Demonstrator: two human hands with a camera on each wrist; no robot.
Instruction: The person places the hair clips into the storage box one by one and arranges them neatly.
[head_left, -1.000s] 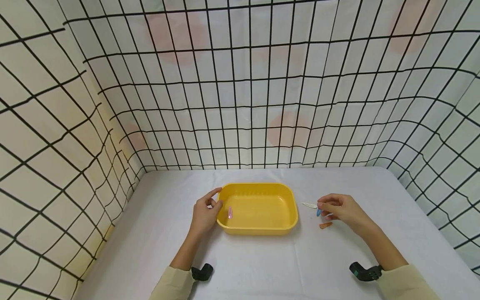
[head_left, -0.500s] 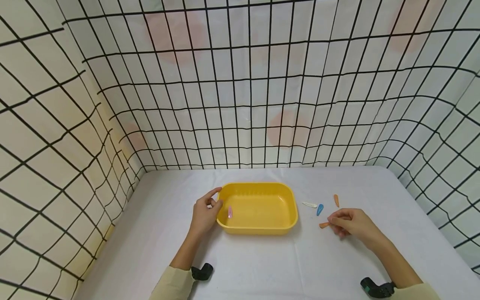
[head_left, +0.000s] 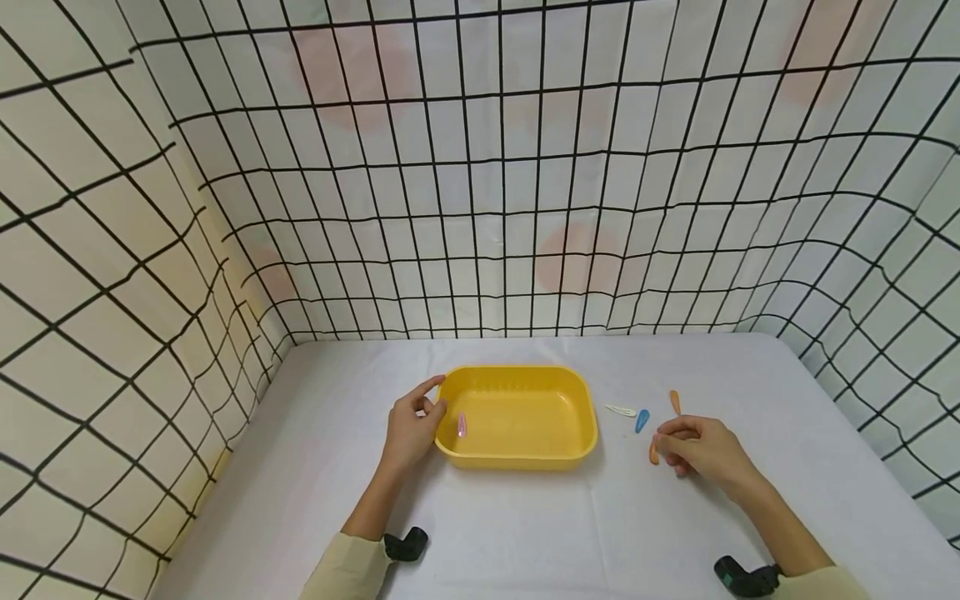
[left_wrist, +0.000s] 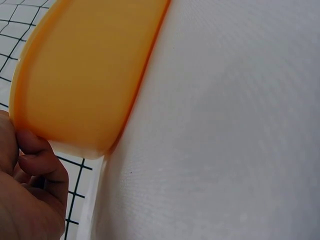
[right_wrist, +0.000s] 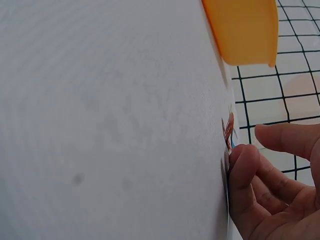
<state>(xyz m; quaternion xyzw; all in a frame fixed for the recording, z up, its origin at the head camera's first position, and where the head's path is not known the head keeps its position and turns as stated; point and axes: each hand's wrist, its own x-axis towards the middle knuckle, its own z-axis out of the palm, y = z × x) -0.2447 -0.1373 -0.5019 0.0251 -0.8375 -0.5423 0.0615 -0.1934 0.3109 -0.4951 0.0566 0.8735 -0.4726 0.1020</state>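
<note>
The lower orange clip (head_left: 654, 457) sits at the right hand's (head_left: 701, 454) fingertips, on their left and toward the person, its visible length running roughly near-to-far; the thumb and nearest finger show a gap in the right wrist view, but I cannot tell whether the tips have hold of it. That hand is far nearer than the left hand (head_left: 410, 430), which pinches the left rim of the yellow tray (head_left: 517, 463). From the right grip, the tray's near-side edge lies well leftward across white cloth (head_left: 622, 517), with the blue clip (head_left: 642, 421) and white clip (head_left: 621, 411) beyond-left and another orange clip (head_left: 675, 402) just beyond.
</note>
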